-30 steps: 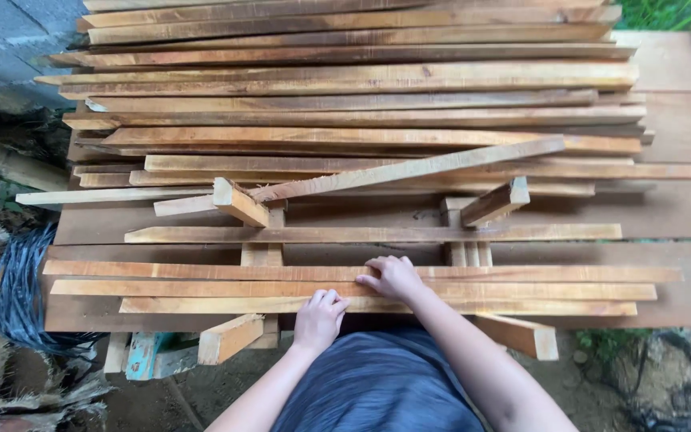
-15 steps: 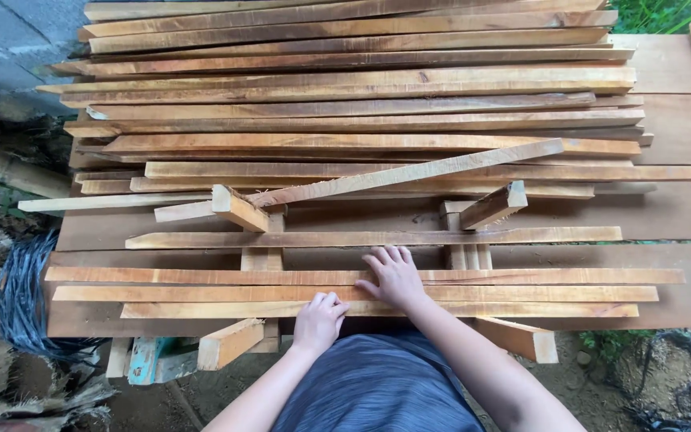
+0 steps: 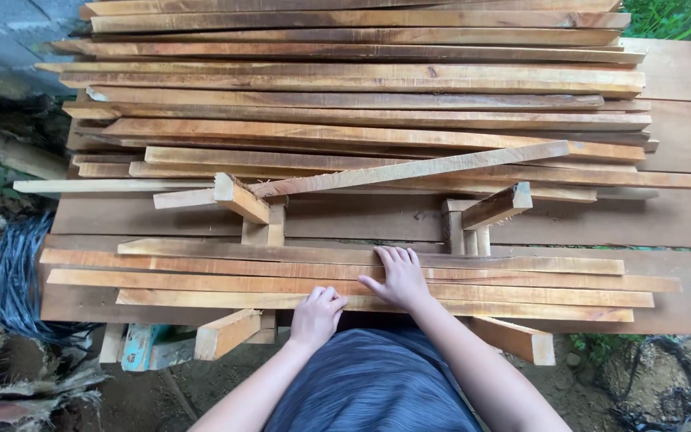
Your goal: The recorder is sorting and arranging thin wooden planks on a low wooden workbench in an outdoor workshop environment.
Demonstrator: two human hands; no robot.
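Observation:
Several long wooden slats (image 3: 345, 276) lie side by side across two short wooden supports (image 3: 241, 200) (image 3: 496, 206) on a wooden bench. My right hand (image 3: 397, 276) lies flat on the near slats, fingers spread and pointing away from me. My left hand (image 3: 316, 314) rests with curled fingers on the edge of the nearest slat (image 3: 201, 299). One slat (image 3: 409, 170) lies tilted across the supports, behind the near group.
A big stack of long wooden slats (image 3: 361, 80) covers the far half of the bench. A bundle of dark cable (image 3: 13, 280) lies on the ground at left. Green plants (image 3: 665, 16) show at top right. A wooden block end (image 3: 225, 332) sticks out below the bench edge.
My right hand has slid slightly forward over the near slats and flattened with its fingers spread. My left hand stays at the nearest slat's edge.

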